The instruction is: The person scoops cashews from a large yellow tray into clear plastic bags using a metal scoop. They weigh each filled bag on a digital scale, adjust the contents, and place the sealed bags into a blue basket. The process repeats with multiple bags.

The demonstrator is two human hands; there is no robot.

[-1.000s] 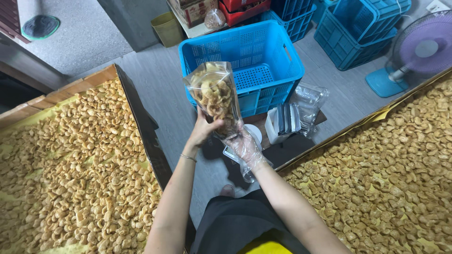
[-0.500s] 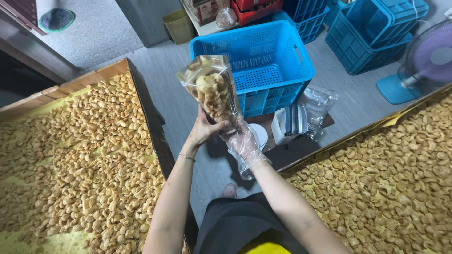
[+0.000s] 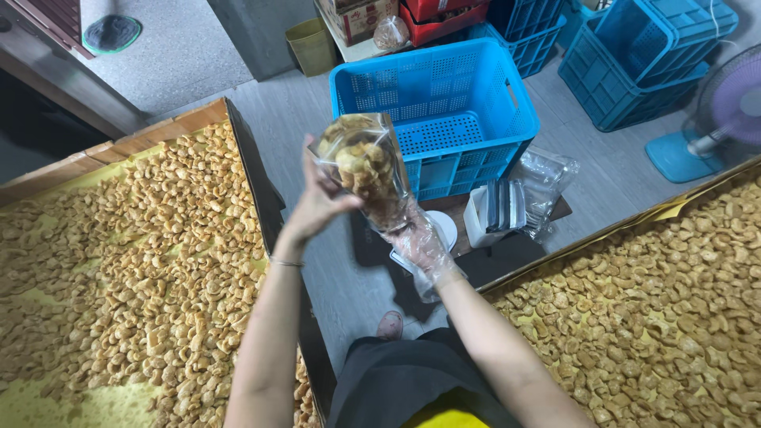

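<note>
A clear plastic bag (image 3: 363, 162) full of golden fried snack pieces is held up in front of me, tilted. My left hand (image 3: 317, 198), bare, grips its upper left side. My right hand (image 3: 416, 242), in a thin clear plastic glove, holds the bag from below at its bottom end. Under the hands, a small white scale (image 3: 444, 230) sits on a dark mat on the floor, partly hidden by my right hand.
A blue plastic crate (image 3: 452, 87) stands just beyond the bag. A stack of clear bags (image 3: 547, 178) and a white box (image 3: 483, 218) lie to its right. Wide trays of fried snacks (image 3: 119, 269) (image 3: 666, 301) flank me. More blue crates (image 3: 642, 55) and a fan (image 3: 729, 111) sit far right.
Both hands have turned the bag, tipping it more to the left, and the left hand has moved up along its side. The view shifted slightly.
</note>
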